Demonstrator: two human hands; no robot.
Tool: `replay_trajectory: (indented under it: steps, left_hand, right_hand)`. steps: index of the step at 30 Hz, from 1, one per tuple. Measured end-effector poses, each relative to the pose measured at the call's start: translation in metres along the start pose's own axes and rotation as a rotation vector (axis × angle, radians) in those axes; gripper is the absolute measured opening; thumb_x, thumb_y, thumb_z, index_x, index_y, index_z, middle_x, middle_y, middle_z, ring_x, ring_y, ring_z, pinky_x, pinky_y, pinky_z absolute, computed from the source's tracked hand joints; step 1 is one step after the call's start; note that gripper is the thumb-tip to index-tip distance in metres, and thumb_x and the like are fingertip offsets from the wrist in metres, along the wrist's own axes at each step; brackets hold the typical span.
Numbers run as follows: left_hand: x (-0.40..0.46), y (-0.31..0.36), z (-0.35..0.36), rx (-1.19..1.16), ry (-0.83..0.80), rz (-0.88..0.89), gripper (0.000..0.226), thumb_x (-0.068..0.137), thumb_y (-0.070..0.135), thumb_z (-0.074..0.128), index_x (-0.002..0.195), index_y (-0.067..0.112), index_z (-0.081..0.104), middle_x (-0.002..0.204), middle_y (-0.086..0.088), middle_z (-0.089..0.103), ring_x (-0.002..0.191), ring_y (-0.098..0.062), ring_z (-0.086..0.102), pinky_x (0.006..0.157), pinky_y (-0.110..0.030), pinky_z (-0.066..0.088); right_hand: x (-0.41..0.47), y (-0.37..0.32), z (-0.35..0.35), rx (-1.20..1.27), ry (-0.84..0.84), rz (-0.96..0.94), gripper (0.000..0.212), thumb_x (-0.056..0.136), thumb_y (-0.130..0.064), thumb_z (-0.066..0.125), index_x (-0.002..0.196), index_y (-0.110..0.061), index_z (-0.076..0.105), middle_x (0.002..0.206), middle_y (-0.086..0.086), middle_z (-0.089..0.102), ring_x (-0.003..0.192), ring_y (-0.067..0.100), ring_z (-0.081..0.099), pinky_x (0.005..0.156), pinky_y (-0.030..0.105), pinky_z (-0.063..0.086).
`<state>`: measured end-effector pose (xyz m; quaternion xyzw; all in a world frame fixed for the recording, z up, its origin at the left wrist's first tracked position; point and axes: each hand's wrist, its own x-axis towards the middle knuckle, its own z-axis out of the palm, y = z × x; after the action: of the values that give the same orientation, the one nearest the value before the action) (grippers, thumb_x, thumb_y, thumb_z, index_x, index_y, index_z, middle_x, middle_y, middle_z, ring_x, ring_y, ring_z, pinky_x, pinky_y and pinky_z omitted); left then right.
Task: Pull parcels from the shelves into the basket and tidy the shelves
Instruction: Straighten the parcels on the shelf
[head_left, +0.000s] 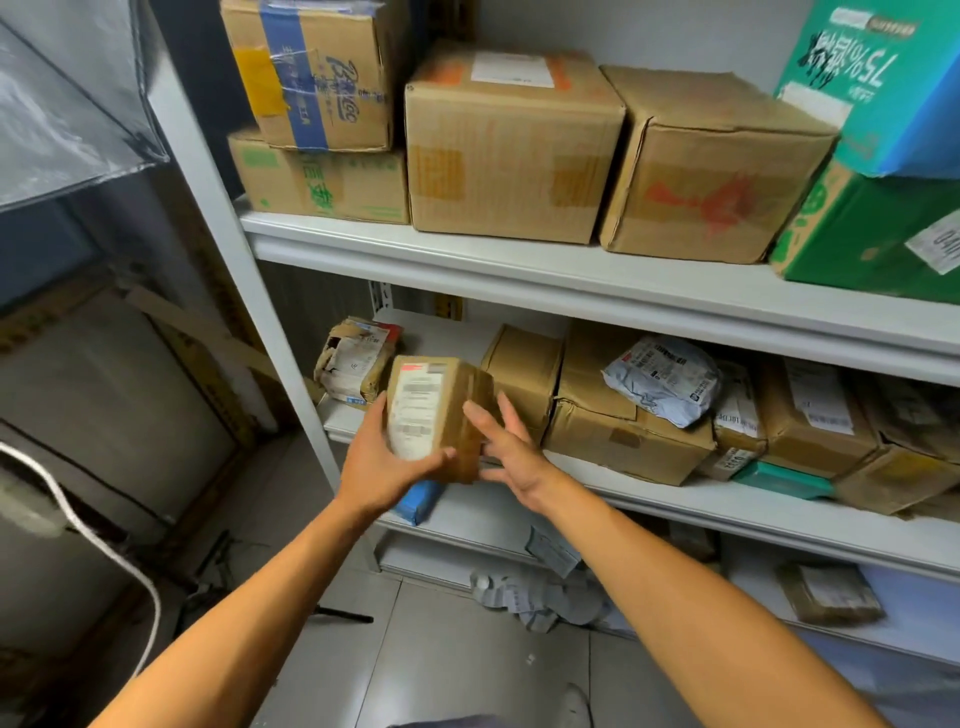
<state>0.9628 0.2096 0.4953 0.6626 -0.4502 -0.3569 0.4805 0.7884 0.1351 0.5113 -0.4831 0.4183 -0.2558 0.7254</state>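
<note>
A small brown taped parcel (441, 410) with a white label is held in front of the middle shelf (675, 506). My left hand (387, 462) grips it from below and from the left, thumb across its front. My right hand (511, 447) touches the parcel's right side with its fingers spread. Behind the parcel lie a torn small box (356, 364) and a blue packet (418, 501) at the shelf's left end. No basket is in view.
The top shelf (467, 254) carries several large cardboard boxes and green cartons at the right. More boxes and a grey mailer bag (662, 379) fill the middle shelf. Grey mailers (530, 597) lie on the floor. A large flattened carton (104, 405) leans at the left.
</note>
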Motion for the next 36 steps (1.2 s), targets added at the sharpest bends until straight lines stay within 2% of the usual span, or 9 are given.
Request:
replay_trajectory:
  steps: [3,6,9,15,20,24,28,33,36]
  left_hand:
    - [-0.011,0.0,0.0,0.332,0.088,0.3,0.116,0.056,0.071,0.087,0.152,0.028,0.036,0.142,0.015,0.048,0.127,0.0,0.047,0.101,-0.025,0.045]
    - [-0.016,-0.004,-0.013,0.281,-0.012,0.427,0.089,0.071,0.07,0.077,0.144,0.028,0.051,0.137,0.009,0.051,0.126,-0.008,0.052,0.102,-0.034,0.05]
    - [-0.021,-0.001,-0.019,0.161,-0.07,0.23,0.08,0.075,0.077,0.067,0.145,0.043,0.048,0.136,0.012,0.046,0.126,-0.004,0.05,0.102,-0.04,0.052]
    - [-0.036,0.02,0.003,0.213,0.007,0.225,0.103,0.063,0.08,0.073,0.152,0.048,0.03,0.137,0.015,0.041,0.126,0.007,0.041,0.096,-0.015,0.044]
    - [-0.016,0.004,-0.005,-0.45,0.177,-0.172,0.064,0.073,0.035,0.085,0.131,0.035,0.059,0.129,-0.001,0.061,0.115,-0.025,0.064,0.081,-0.043,0.062]
    - [0.024,-0.005,-0.025,-0.764,0.18,-0.333,0.041,0.082,0.024,0.069,0.122,0.017,0.064,0.122,-0.014,0.071,0.114,-0.033,0.067,0.087,-0.055,0.058]
    - [0.078,-0.001,-0.03,-0.674,0.15,-0.339,0.028,0.086,0.022,0.068,0.114,0.019,0.069,0.117,-0.013,0.071,0.111,-0.035,0.067,0.081,-0.047,0.059]
    - [0.138,-0.007,-0.012,-0.442,0.041,-0.377,0.052,0.084,0.028,0.073,0.134,0.017,0.061,0.128,-0.013,0.062,0.104,-0.032,0.064,0.073,-0.044,0.058]
    - [0.151,-0.017,0.003,-0.268,0.055,-0.414,0.043,0.091,0.036,0.07,0.131,0.022,0.064,0.119,-0.014,0.068,0.09,-0.028,0.067,0.072,-0.044,0.057]
  right_hand:
    - [0.015,0.009,0.013,0.051,0.153,-0.007,0.084,0.074,-0.051,0.084,0.142,-0.025,0.041,0.133,0.002,0.066,0.111,0.019,0.067,0.097,0.047,0.056]
    - [0.024,0.02,-0.003,0.275,0.173,0.051,0.06,0.083,-0.054,0.071,0.13,-0.017,0.061,0.13,0.013,0.068,0.113,0.028,0.069,0.103,0.049,0.051]
    - [0.017,0.031,-0.009,0.486,0.029,0.158,0.061,0.091,-0.065,0.052,0.133,-0.023,0.064,0.131,0.014,0.067,0.117,0.033,0.064,0.099,0.049,0.05]
    - [0.019,0.036,0.001,0.636,-0.062,0.225,0.071,0.088,-0.065,0.057,0.137,-0.013,0.061,0.137,0.022,0.061,0.13,0.039,0.055,0.117,0.055,0.035]
    - [0.028,0.026,0.024,0.329,0.001,0.112,0.049,0.098,-0.056,0.048,0.129,-0.023,0.065,0.123,0.008,0.072,0.111,0.027,0.068,0.091,0.042,0.054]
    - [0.03,0.017,0.019,0.145,-0.002,0.026,0.043,0.098,-0.049,0.054,0.135,-0.028,0.058,0.131,0.008,0.067,0.118,0.027,0.065,0.097,0.045,0.054]
    - [0.019,0.033,-0.003,-0.099,0.025,0.098,0.042,0.102,-0.047,0.05,0.133,-0.02,0.059,0.119,0.013,0.069,0.103,0.025,0.068,0.092,0.04,0.056]
    - [-0.002,0.068,-0.036,-0.042,0.145,0.195,0.035,0.103,-0.043,0.05,0.123,-0.016,0.063,0.102,0.012,0.072,0.085,0.022,0.069,0.084,0.036,0.057]
    - [-0.008,0.08,-0.051,-0.04,0.179,0.221,0.026,0.103,-0.042,0.053,0.115,-0.022,0.063,0.102,0.012,0.073,0.084,0.022,0.07,0.087,0.038,0.057]
